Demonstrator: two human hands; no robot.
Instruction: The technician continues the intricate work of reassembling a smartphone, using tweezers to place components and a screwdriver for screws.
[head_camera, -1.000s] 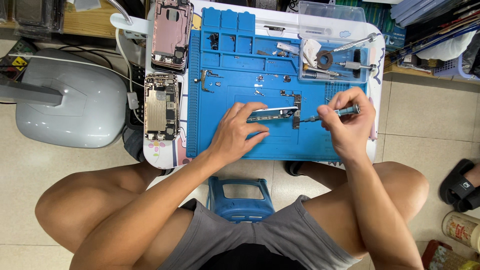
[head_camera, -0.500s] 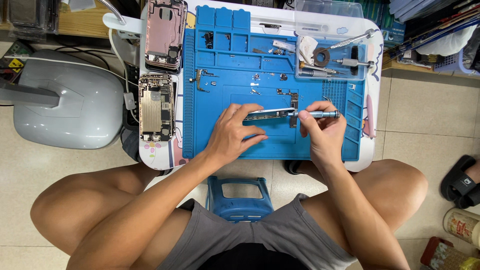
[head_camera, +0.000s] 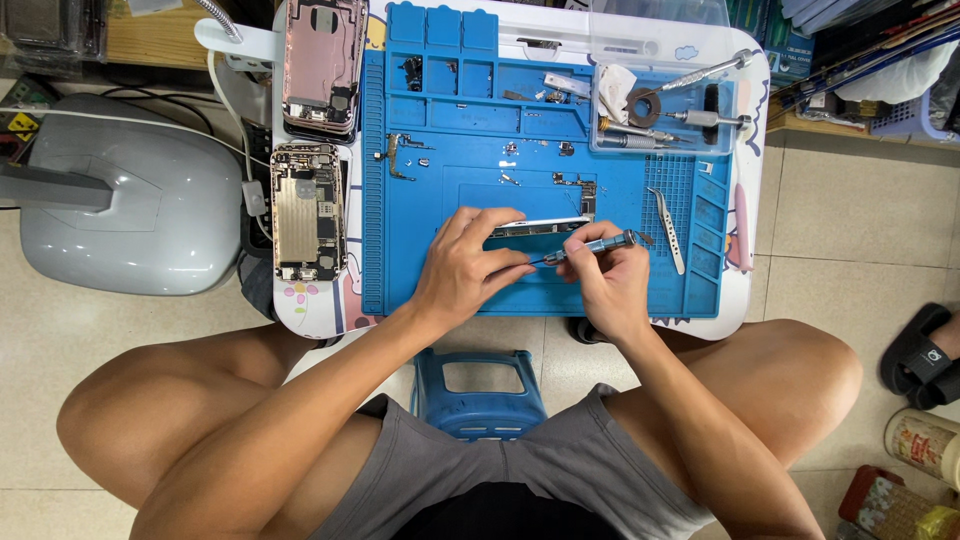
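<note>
On a blue repair mat (head_camera: 430, 150) my left hand (head_camera: 470, 265) presses down on a thin metal phone frame (head_camera: 540, 227), fingers over its near edge. My right hand (head_camera: 605, 280) grips a small precision screwdriver (head_camera: 590, 246), its tip pointing left toward the frame beside my left fingers. Tiny screws and small metal parts (head_camera: 510, 178) lie scattered on the mat just beyond the frame.
Two opened phone bodies (head_camera: 305, 210) lie left of the mat. A clear tray (head_camera: 660, 100) at the back right holds tools and a tape roll. Tweezers (head_camera: 665, 228) rest right of the screwdriver. A grey lamp base (head_camera: 130, 210) sits at left, a blue stool (head_camera: 480, 385) below.
My right hand has drawn the screwdriver left and closer to my left hand. The view has shifted slightly; the left hand stays on the frame.
</note>
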